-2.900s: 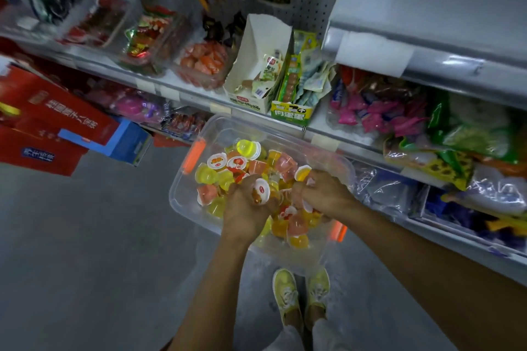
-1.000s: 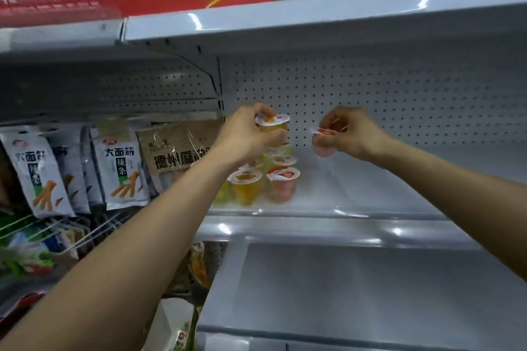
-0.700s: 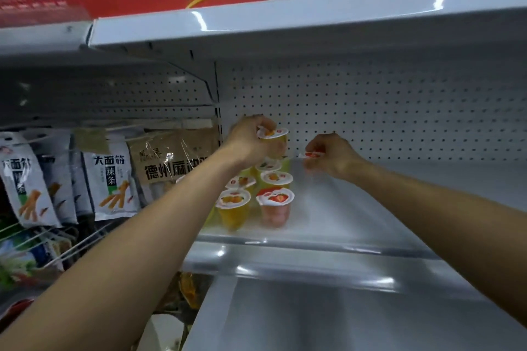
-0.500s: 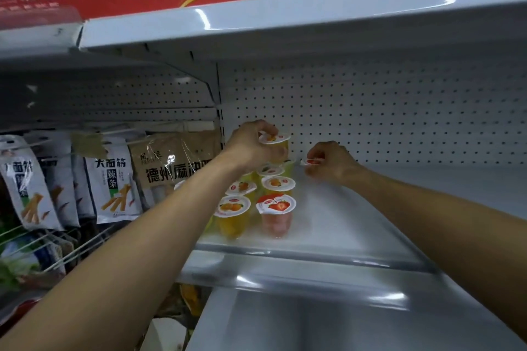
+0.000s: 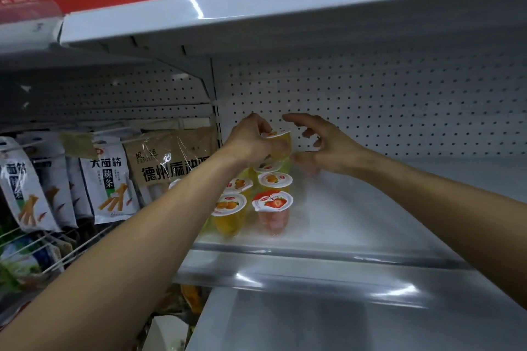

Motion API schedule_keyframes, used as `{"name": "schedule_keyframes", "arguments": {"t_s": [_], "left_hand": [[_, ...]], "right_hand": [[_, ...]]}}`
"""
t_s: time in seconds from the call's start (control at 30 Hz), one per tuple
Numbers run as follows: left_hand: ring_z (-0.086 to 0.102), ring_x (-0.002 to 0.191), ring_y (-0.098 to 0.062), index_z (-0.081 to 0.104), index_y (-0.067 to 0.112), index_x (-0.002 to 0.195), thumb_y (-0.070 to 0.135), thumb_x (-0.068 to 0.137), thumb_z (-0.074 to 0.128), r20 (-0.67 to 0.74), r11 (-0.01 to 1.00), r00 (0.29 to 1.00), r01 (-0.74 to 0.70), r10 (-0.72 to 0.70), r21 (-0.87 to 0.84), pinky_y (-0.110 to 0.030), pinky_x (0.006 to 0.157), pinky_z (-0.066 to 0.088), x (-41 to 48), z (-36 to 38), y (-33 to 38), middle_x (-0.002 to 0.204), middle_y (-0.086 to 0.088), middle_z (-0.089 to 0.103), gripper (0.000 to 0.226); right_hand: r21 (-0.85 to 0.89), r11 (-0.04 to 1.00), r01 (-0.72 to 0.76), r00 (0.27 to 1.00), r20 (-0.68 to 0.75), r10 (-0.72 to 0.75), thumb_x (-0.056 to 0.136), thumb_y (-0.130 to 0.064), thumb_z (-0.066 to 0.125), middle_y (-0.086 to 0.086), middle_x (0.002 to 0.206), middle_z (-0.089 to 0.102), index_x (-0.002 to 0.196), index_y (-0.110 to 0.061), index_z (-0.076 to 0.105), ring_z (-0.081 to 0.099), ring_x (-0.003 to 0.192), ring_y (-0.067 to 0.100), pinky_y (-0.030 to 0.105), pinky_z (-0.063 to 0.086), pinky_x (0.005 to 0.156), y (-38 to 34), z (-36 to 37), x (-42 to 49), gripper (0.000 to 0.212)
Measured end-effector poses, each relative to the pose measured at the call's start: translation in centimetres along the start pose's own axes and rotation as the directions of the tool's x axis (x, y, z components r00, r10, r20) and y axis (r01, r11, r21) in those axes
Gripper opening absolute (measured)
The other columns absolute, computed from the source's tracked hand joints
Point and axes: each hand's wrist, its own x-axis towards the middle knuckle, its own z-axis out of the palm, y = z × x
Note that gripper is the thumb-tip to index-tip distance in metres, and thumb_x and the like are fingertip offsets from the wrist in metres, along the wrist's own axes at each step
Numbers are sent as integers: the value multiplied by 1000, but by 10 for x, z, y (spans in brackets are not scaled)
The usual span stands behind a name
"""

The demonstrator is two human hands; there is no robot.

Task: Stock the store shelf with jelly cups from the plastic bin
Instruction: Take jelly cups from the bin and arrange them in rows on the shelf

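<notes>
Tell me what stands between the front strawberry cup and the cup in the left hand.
Two more jelly cups, one behind the other, in the same row; the head view shows them.

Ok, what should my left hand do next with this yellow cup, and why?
Probably lower it onto bare shelf beside the standing cups: the left hand grips the yellow jelly cup above them, and the right hand is open beside it.

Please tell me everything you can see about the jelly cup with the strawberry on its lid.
The strawberry cup is a small clear plastic cup of pink-red jelly, sealed with a white lid showing a strawberry. It stands upright at the front of the white shelf, right of a yellow jelly cup. No hand touches it.
</notes>
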Motion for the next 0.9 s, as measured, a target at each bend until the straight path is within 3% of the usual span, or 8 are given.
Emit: {"name": "schedule_keyframes", "arguments": {"t_s": [0.07,0.17,0.27,0.37,0.47,0.53,0.67,0.9], "left_hand": [[66,90,-22,56,24,98,36,72,82,15,999,1000,-19,20,-49,-34,72,57,2,2,4,99,-1,61,39],[68,90,-22,60,21,101,28,77,80,67,984,997,-34,46,-174,-41,85,59,3,2,6,102,-4,64,32],[64,95,-16,65,23,109,30,84,74,57,993,991,-117,118,-20,-31,83,55,1,-2,-1,108,4,64,27],[62,95,-14,73,29,96,35,87,67,81,935,976,-217,202,282,-35,87,50,-1,-5,-9,101,11,69,12],[62,98,-16,76,31,92,36,90,62,114,820,976,-218,186,529,-42,98,42,-3,-4,-14,101,14,72,15],[63,99,-16,76,31,94,40,89,62,136,795,977,-213,165,567,-42,98,43,-2,-2,-17,104,12,73,17],[63,97,-18,75,28,97,45,88,62,138,777,982,-189,132,601,-41,97,44,2,3,-22,103,7,73,23],[62,99,-18,74,29,95,44,89,60,143,767,977,-214,159,604,-40,98,39,1,6,-27,100,9,72,21]], "right_hand": [[73,997,31,999,-21,-30,79,-23,77,-4,119,57,133,-32,52,59,96,10,21,51,77,-11,0,-1,60],[228,974,8,998,-64,6,78,-6,77,0,90,64,120,-14,60,63,76,8,21,55,72,-19,0,-6,47],[195,978,-70,990,-104,92,76,-8,80,-1,82,59,114,-12,59,60,67,12,31,56,67,-13,3,-13,44],[115,984,-135,982,-116,149,75,-13,80,-3,86,59,107,-14,57,58,68,11,16,50,60,-1,14,-20,40],[66,983,-169,978,-116,175,71,-17,83,2,95,64,105,-15,57,60,73,10,15,49,64,10,25,-23,42],[43,981,-190,977,-93,193,71,-20,84,3,99,64,104,-18,56,63,76,12,17,53,65,14,30,-23,43],[-19,974,-226,971,-77,224,67,-26,86,4,105,64,100,-23,55,65,83,18,35,59,75,21,37,-23,45],[-123,964,-237,971,-60,232,73,-37,80,6,118,63,106,-25,52,62,94,23,38,56,84,18,38,-26,45]]}}
